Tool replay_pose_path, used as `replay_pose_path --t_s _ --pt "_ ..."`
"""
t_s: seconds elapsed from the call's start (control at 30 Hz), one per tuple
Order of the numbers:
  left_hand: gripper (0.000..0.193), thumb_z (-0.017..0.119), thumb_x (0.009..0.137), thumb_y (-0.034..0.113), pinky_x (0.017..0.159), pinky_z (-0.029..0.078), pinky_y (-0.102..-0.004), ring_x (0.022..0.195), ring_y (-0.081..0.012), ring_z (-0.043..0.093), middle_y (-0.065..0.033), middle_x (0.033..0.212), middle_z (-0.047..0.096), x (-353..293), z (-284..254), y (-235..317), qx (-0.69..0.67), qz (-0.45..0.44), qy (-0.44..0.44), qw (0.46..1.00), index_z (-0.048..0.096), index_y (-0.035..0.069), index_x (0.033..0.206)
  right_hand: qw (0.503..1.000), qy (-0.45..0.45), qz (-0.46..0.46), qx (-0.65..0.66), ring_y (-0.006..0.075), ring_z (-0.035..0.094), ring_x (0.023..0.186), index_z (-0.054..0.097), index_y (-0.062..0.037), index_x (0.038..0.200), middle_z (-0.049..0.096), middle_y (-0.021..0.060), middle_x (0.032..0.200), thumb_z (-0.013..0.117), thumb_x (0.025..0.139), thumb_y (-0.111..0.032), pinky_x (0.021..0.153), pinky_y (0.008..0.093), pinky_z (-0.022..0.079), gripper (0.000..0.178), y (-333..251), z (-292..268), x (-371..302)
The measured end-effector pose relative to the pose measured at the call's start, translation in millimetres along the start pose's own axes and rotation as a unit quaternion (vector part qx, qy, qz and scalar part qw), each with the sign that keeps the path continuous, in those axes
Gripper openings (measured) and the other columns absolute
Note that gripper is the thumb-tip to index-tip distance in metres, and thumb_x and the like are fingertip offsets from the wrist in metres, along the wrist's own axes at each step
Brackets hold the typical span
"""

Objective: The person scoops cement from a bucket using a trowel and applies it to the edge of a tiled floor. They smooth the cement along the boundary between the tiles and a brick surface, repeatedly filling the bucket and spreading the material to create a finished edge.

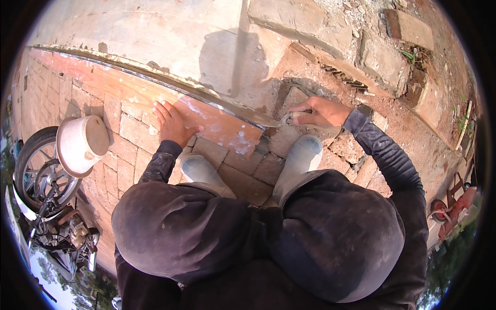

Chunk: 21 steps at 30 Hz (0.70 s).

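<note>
A long reddish-brown board, spotted with white smears, lies along the foot of a concrete slab edge. My left hand presses on the board with its fingers spread and holds nothing. At the board's right end, my right hand is closed round the handle of what looks like a trowel. Its thin metal blade points left, into the line between board and concrete. Much of the blade is hard to make out against the shadowed edge. My two pale boots stand just behind the board, between my hands.
Concrete slab stretches along the far side. Broken concrete and loose rubble lie at the far right. Block paving runs under me. A whitish bucket lies by a motorcycle at the left; a red object is at the right.
</note>
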<state>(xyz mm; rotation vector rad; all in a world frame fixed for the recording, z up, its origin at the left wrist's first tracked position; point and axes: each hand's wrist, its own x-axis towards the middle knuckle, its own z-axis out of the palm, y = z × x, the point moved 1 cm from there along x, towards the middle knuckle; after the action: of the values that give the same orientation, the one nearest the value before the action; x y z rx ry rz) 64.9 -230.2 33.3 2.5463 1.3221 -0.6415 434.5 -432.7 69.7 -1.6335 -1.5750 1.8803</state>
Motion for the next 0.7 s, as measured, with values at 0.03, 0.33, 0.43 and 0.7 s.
replay_pose_path --t_s 0.03,0.33,0.43,0.7 --pt "0.135 0.079 0.063 0.064 0.117 0.013 -0.0520 0.141 -0.0562 0.010 -0.0469 0.147 0.007 1 1 2 -0.001 0.001 -0.001 1.000 0.010 -0.021 0.142 0.999 0.024 -0.001 0.026 0.0298 0.062 0.111 0.055 0.0018 0.132 0.065 0.0216 0.121 0.059 0.094 -0.038 0.098 0.0361 0.046 0.055 12 12 -6" --pt "0.134 0.079 0.064 0.064 0.117 0.013 -0.0520 0.141 -0.0563 0.009 -0.0467 0.147 0.007 1 4 0 0.001 -0.001 -0.002 1.000 0.009 -0.020 0.142 0.987 0.041 0.076 0.137 0.0213 0.063 0.102 0.055 0.0040 0.131 0.066 0.0207 0.116 0.060 0.095 -0.037 0.092 0.0328 0.048 0.055 4 48 -64" --pt "0.135 0.078 0.064 0.064 0.117 0.013 -0.0522 0.141 -0.0566 0.009 -0.0469 0.147 0.007 -1 4 -2 0.002 -0.002 0.002 1.000 0.009 -0.020 0.142 0.986 0.027 0.092 0.136 0.0239 0.065 0.102 0.055 0.0042 0.131 0.066 0.0220 0.117 0.060 0.095 -0.037 0.092 0.0335 0.048 0.054 -13 31 -75" --pt "0.135 0.077 0.064 0.066 0.117 0.014 -0.0534 0.140 -0.0575 0.010 -0.0471 0.146 0.008 0 6 -3 0.005 0.002 0.004 1.000 0.010 -0.020 0.142 0.979 -0.005 0.106 0.176 0.0206 0.066 0.087 0.055 0.0046 0.130 0.069 0.0181 0.103 0.059 0.096 -0.034 0.082 0.0316 0.051 0.051 -10 24 -19"
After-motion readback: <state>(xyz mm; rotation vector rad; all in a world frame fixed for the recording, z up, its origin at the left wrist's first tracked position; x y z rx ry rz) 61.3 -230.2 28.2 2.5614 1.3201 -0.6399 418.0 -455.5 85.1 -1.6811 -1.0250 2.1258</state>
